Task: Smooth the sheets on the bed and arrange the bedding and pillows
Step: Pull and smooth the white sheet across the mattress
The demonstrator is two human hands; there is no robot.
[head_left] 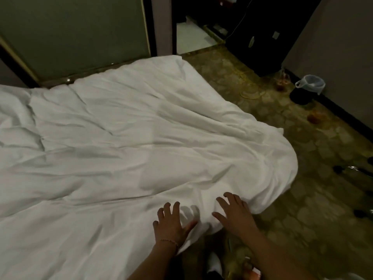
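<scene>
A white duvet [129,142] covers the bed and fills most of the view, wrinkled with several creases. Its right corner bulges and hangs over the bed's edge toward the floor. My left hand [171,223] lies palm down on the duvet near the front edge, fingers spread. My right hand [234,215] rests flat beside it on the drooping corner, fingers spread as well. Neither hand grips the fabric. No pillows are in view.
A patterned carpet [302,158] runs along the right of the bed. A small bin with a plastic liner [309,85] stands by the wall at the right. A dark cabinet [262,37] and a doorway lie behind; a green panel [76,35] backs the bed.
</scene>
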